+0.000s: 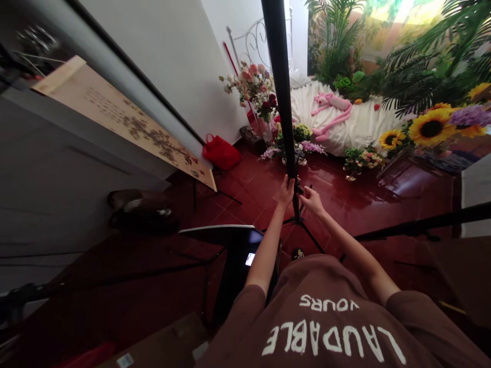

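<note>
A tall black light stand (pixel 283 92) rises in front of me, its legs spread on the red floor. My left hand (pixel 286 191) is wrapped round its pole from the left side. On the right of the pole, my right hand (pixel 311 200) is closed at a small dark knob (pixel 299 189) on the stand's clamp. The fingers of the right hand are partly hidden, but they appear to pinch that knob. Both forearms reach forward at about the same height.
Flower bunches (pixel 429 128) and a white-draped bed with a pink plush toy (pixel 333 105) lie ahead. To the left are a hanging scroll (pixel 130 122) and a red bag (pixel 220 152). A black chair or table (pixel 233 255) stands by my left arm. Another black pole (pixel 422 223) crosses at right.
</note>
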Demonstrator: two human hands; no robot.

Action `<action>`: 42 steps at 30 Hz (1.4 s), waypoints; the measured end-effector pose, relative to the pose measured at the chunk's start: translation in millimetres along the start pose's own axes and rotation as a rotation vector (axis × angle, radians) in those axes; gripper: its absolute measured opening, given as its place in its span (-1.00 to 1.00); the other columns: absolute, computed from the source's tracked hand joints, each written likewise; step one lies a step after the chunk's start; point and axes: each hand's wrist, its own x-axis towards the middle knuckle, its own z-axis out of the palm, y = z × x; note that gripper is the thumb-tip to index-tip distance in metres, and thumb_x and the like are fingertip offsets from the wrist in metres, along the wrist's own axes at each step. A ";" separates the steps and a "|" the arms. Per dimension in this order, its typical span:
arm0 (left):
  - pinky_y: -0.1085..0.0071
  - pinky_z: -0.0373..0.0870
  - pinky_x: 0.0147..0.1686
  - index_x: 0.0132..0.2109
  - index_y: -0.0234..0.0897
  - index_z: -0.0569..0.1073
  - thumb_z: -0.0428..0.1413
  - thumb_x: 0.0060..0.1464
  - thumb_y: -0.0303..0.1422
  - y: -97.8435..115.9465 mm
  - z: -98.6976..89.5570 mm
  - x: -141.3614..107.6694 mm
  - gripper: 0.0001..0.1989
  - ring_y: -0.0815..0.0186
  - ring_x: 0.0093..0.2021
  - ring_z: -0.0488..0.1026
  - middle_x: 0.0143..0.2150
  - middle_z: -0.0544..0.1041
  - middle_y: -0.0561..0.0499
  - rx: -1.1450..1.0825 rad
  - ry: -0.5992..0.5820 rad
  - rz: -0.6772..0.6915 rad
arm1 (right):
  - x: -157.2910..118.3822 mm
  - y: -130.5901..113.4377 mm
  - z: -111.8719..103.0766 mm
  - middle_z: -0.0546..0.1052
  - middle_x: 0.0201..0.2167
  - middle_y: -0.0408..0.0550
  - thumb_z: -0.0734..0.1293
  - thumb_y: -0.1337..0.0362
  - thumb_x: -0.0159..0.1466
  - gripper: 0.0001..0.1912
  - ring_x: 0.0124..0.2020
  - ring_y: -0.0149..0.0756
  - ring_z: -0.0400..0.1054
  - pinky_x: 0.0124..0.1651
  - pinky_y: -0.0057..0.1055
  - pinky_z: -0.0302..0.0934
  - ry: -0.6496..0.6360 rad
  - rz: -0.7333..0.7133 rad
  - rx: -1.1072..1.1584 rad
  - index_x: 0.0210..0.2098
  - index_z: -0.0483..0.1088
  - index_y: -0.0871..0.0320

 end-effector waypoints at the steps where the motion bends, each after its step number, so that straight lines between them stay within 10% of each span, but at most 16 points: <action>1: 0.42 0.40 -0.28 -0.15 -0.24 0.43 -0.04 0.09 0.14 0.4 0.3 0.2 -0.47 0.33 -0.31 0.48 -0.23 0.54 -0.09 -0.003 -0.001 -0.006 | -0.3 -0.4 -5.2 0.16 -0.67 -0.30 0.33 0.25 0.08 -0.72 -0.60 -0.49 0.02 -0.51 -0.50 -0.11 0.016 -0.077 -0.127 -0.59 0.11 0.10; 14: 0.29 0.39 -0.05 -0.11 -0.24 0.46 0.14 0.07 -0.06 40.8 -1.3 -11.6 -0.63 0.16 -0.07 0.51 -0.13 0.55 -0.17 0.377 0.134 0.114 | -61.7 18.6 -69.7 0.20 -0.65 -0.25 0.26 0.04 0.17 -0.65 -0.57 -0.44 0.04 -0.45 -0.47 -0.05 0.087 -0.017 -0.413 -0.56 0.08 0.09; 28: 0.52 0.26 -0.66 -0.70 -0.30 0.33 0.24 -0.05 -0.21 80.4 22.7 47.8 -0.59 0.45 -0.72 0.31 -0.79 0.25 0.11 -0.082 0.028 -0.006 | -121.5 53.4 -110.2 0.27 -0.68 -0.24 0.27 -0.08 0.16 -0.59 -0.59 -0.41 0.12 -0.47 -0.47 0.02 0.193 0.187 -0.388 -0.55 0.11 0.08; 35: 0.57 0.14 -0.75 -0.69 -0.30 0.25 0.30 -0.14 -0.28 139.6 24.1 75.1 -0.59 0.54 -0.78 0.17 -0.79 0.17 0.19 -0.172 0.050 0.054 | -81.3 7.1 -69.8 0.35 -0.62 -0.19 0.23 -0.09 0.23 -0.59 -0.58 -0.40 0.17 -0.45 -0.46 -0.01 0.064 -0.007 -0.537 -0.52 0.22 0.09; 42: 0.61 0.05 -0.77 -0.68 -0.31 0.23 0.27 -0.14 -0.40 137.6 26.1 79.7 -0.63 0.57 -0.77 0.15 -0.79 0.16 0.19 -0.178 0.084 0.027 | -19.7 -22.7 -16.9 0.39 -0.59 -0.15 0.32 -0.08 0.21 -0.66 -0.52 -0.29 0.26 -0.42 -0.43 -0.03 -0.037 0.050 -0.605 -0.44 0.25 0.04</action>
